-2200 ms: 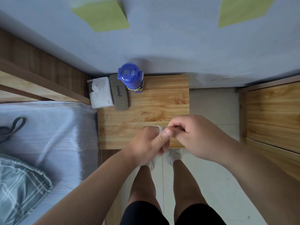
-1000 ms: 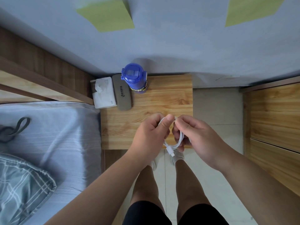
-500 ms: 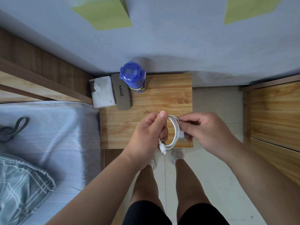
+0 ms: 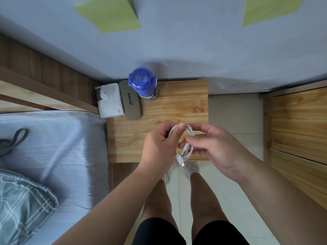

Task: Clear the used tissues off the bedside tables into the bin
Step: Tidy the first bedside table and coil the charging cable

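Note:
Both my hands hold a coiled white charging cable (image 4: 189, 132) above the front edge of the wooden bedside table (image 4: 177, 106). My left hand (image 4: 159, 145) pinches the top of the coil between thumb and fingers. My right hand (image 4: 212, 147) pinches one plug end against the loop, while the other plug hangs below the coil. No loose used tissue and no bin are in view.
At the table's back left stand a white tissue pack (image 4: 110, 100), a grey case (image 4: 131, 101) and a blue bottle (image 4: 143, 84). The bed (image 4: 53, 147) with a plaid pillow (image 4: 23, 206) lies left. A wooden cabinet (image 4: 299, 131) stands right, tiled floor (image 4: 233, 112) between.
The cable went from a loose bundle between my fingers to a tidy coil. My right hand has shifted from the coil's side to pinching a plug end at the loop.

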Action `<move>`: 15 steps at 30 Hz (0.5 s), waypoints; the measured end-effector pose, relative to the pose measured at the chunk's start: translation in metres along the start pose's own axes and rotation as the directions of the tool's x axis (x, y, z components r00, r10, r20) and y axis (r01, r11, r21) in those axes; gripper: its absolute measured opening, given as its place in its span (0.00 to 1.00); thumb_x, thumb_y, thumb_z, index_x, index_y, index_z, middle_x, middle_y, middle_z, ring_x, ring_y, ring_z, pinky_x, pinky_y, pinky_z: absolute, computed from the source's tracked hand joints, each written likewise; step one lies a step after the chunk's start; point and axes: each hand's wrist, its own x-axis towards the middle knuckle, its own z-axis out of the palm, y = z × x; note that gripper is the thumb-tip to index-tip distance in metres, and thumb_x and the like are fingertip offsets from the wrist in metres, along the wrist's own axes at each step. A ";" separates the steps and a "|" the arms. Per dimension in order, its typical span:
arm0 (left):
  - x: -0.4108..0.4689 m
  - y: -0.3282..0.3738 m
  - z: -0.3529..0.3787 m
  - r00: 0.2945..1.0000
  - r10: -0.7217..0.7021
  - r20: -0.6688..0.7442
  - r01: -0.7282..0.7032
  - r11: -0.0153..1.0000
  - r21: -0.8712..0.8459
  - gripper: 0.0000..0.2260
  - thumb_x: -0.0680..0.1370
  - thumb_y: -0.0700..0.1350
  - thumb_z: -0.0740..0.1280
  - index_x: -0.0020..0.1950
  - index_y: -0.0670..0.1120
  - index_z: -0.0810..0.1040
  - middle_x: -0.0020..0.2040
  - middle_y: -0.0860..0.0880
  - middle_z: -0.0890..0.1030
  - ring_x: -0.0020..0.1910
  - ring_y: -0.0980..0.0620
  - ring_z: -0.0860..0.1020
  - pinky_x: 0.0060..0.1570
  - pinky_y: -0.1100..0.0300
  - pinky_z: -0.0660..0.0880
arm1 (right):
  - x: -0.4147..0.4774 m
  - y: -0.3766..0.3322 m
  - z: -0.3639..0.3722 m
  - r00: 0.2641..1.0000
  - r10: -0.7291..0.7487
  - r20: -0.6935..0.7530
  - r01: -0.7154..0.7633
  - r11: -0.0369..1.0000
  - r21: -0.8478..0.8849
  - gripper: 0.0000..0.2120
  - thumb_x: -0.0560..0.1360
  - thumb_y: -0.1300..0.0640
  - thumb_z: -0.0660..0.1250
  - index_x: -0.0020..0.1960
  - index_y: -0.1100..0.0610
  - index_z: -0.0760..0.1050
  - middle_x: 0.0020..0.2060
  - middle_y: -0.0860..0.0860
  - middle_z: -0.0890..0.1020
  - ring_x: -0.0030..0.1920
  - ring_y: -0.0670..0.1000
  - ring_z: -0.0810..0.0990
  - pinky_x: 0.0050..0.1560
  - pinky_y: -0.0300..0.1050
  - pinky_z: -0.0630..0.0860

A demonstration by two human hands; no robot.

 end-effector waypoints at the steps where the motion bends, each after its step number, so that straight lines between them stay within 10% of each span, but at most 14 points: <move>1: 0.002 0.001 -0.003 1.000 0.020 0.012 -0.020 1.000 0.020 0.12 0.82 0.56 0.71 0.43 0.51 0.84 0.30 0.58 0.75 0.29 0.61 0.71 0.31 0.70 0.69 | 0.000 -0.002 -0.001 0.999 0.023 0.034 -0.024 0.999 0.033 0.14 0.78 0.61 0.72 0.63 0.54 0.83 0.44 0.59 0.89 0.52 0.59 0.89 0.48 0.43 0.85; 5: 0.010 0.003 -0.013 0.989 0.143 0.041 -0.148 0.973 0.175 0.13 0.79 0.64 0.68 0.44 0.57 0.83 0.31 0.58 0.78 0.29 0.60 0.73 0.32 0.60 0.72 | 0.001 -0.007 0.000 0.985 0.077 0.153 -0.107 0.973 0.203 0.15 0.76 0.59 0.73 0.63 0.56 0.83 0.37 0.56 0.84 0.51 0.61 0.87 0.53 0.52 0.85; 15: 0.021 -0.009 -0.011 0.993 0.099 -0.056 -0.091 0.987 0.132 0.07 0.76 0.65 0.71 0.47 0.64 0.83 0.35 0.56 0.82 0.30 0.60 0.75 0.34 0.59 0.74 | 0.004 -0.001 0.005 0.993 -0.083 -0.086 0.048 0.936 -0.349 0.15 0.74 0.55 0.78 0.59 0.49 0.81 0.43 0.51 0.88 0.41 0.53 0.90 0.43 0.45 0.87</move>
